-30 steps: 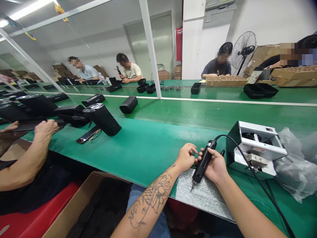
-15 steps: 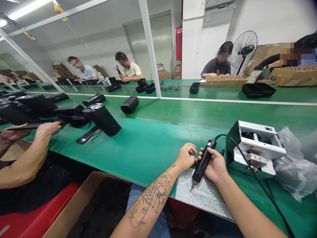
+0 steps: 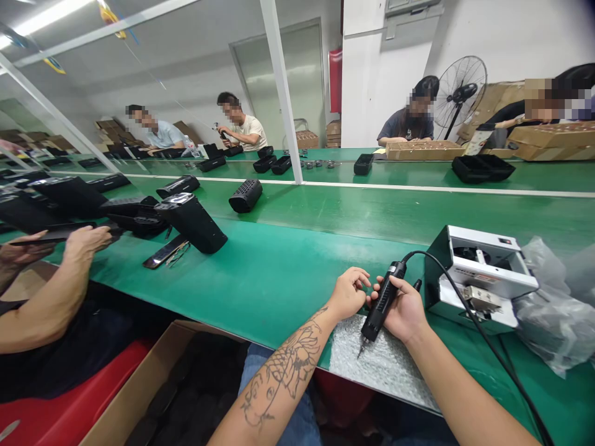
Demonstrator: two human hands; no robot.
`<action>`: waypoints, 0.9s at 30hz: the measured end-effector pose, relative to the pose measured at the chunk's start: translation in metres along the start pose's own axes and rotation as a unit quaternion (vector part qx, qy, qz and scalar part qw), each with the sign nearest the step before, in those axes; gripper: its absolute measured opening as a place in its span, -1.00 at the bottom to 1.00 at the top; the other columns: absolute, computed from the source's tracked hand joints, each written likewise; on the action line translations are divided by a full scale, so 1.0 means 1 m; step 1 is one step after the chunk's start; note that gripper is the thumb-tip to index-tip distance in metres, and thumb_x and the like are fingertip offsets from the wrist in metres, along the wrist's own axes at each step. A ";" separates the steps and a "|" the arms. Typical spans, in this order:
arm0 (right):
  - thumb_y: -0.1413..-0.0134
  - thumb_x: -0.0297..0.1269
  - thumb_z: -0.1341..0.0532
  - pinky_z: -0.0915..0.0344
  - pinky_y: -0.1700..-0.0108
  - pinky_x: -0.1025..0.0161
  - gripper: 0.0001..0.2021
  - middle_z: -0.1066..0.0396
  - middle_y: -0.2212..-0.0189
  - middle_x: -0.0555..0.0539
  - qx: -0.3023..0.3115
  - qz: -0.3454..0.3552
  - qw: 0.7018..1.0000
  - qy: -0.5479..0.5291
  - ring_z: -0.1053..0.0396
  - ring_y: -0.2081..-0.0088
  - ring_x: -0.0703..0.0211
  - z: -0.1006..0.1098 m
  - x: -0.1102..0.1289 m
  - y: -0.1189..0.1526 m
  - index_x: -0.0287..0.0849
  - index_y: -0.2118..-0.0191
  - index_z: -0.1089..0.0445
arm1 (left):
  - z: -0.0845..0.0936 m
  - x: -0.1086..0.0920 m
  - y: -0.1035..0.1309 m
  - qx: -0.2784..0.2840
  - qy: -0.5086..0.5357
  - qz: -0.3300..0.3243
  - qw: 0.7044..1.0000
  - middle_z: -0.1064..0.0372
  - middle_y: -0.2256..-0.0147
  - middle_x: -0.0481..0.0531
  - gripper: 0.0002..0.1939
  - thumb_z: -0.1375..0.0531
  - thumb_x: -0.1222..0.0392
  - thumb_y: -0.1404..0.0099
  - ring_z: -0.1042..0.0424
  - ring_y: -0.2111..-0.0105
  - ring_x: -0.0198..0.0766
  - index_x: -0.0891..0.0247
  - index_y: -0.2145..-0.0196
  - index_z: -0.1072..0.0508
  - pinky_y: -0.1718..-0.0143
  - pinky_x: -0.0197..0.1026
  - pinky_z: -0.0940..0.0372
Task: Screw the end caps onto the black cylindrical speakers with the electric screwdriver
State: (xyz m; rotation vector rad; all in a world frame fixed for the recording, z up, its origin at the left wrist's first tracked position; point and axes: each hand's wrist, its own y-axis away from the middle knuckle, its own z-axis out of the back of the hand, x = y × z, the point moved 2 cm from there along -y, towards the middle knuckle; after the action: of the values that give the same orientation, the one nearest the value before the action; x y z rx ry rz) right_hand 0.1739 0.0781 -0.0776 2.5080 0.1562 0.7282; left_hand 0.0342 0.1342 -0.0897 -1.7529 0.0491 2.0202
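Note:
My right hand (image 3: 403, 311) is closed around a black electric screwdriver (image 3: 382, 305). Its bit points down and slightly left above a sheet of bubble wrap (image 3: 385, 365), and its cable runs from the top end toward the lower right. Just left of the tool, my left hand (image 3: 352, 293) hovers with loosely bent fingers. Its fingertips come close to the screwdriver and the right fingers; whether they touch is unclear. I see nothing in the left hand, though its underside is hidden.
A white-and-black screw feeder (image 3: 488, 266) stands at right, beside clear plastic bags (image 3: 553, 310). Black speaker-like housings (image 3: 193, 223) and a dark strip with wires (image 3: 162, 253) lie left on the green bench (image 3: 264, 279). A co-worker's hands (image 3: 88, 241) hold a black panel. Several people sit opposite.
My hands and the screwdriver have stayed practically still. Across the bench, the person in the cream shirt has lowered the handheld tool a little.

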 end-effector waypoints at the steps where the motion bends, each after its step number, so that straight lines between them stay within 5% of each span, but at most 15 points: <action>1: -0.15 -0.27 -0.21 -0.51 0.36 0.00 -0.84 -0.48 0.47 -0.11 0.000 0.000 1.000 0.000 -0.44 0.48 0.07 0.000 0.000 0.000 -0.24 0.22 -0.45 | 0.000 0.000 0.000 -0.001 0.005 0.001 1.000 -0.46 0.11 0.04 -0.67 -0.09 0.62 0.13 -0.25 0.41 -0.43 0.32 0.44 -0.46 0.36 -0.33 -0.20; 13: -0.16 -0.27 -0.20 -0.53 0.37 0.02 -0.85 -0.49 0.46 -0.11 0.003 -0.003 1.000 0.000 -0.45 0.47 0.08 0.000 0.000 0.000 -0.21 0.22 -0.45 | -0.001 -0.002 0.001 0.028 0.071 -0.003 0.997 -0.45 0.09 0.08 -0.69 -0.09 0.57 0.11 -0.30 0.45 -0.48 0.33 0.41 -0.45 0.36 -0.35 -0.28; 27: -0.13 -0.28 -0.22 -0.53 0.34 -0.02 -0.86 -0.50 0.47 -0.11 0.003 0.001 1.000 0.002 -0.45 0.49 0.06 0.001 0.000 0.000 -0.20 0.21 -0.46 | 0.001 -0.002 0.003 -0.007 0.072 -0.036 0.997 -0.44 0.17 0.09 -0.75 -0.10 0.52 0.08 -0.30 0.44 -0.43 0.31 0.43 -0.43 0.41 -0.34 -0.31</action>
State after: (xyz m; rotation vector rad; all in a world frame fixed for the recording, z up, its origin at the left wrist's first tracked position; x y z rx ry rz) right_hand 0.1744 0.0783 -0.0781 2.5133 0.1584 0.7333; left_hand 0.0328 0.1313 -0.0879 -1.8786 0.0182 1.8466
